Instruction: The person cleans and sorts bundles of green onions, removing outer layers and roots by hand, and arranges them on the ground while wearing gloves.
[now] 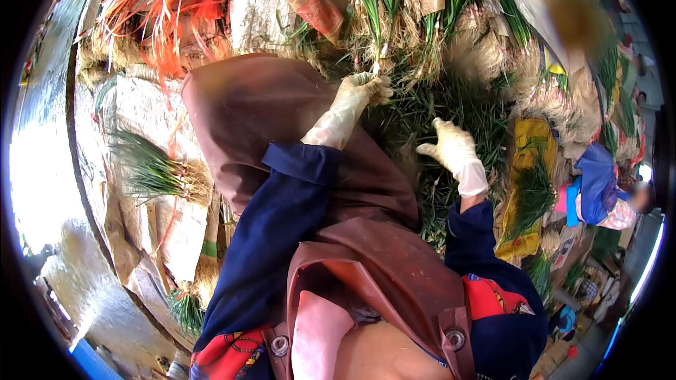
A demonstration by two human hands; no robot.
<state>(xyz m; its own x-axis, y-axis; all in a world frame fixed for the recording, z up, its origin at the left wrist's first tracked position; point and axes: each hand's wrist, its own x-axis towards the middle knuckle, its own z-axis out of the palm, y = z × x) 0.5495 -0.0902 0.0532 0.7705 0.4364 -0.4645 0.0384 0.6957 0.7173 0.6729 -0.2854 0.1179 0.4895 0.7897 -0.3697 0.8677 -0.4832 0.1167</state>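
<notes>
My left hand (pixel 362 90), in a pale rubber glove, is pinched closed around the white lower end of a spring onion (pixel 381 49), whose green leaves rise away from me. My right hand (pixel 454 149), gloved the same way, is empty, with thumb and fingers apart over a dark heap of loose green leaves (pixel 440 102). Just beyond both hands lie bunches of rooted spring onions (pixel 426 53). A brown apron (pixel 274 105) covers my lap beside the left hand.
Orange plastic strips (pixel 169 7) lie at the far left. A tied bunch of spring onions (pixel 158 169) rests on pale sacking (pixel 144 105) at left. On the right are a yellow sack (pixel 517 169), more rooted bunches (pixel 563 109) and another person in blue (pixel 598 183).
</notes>
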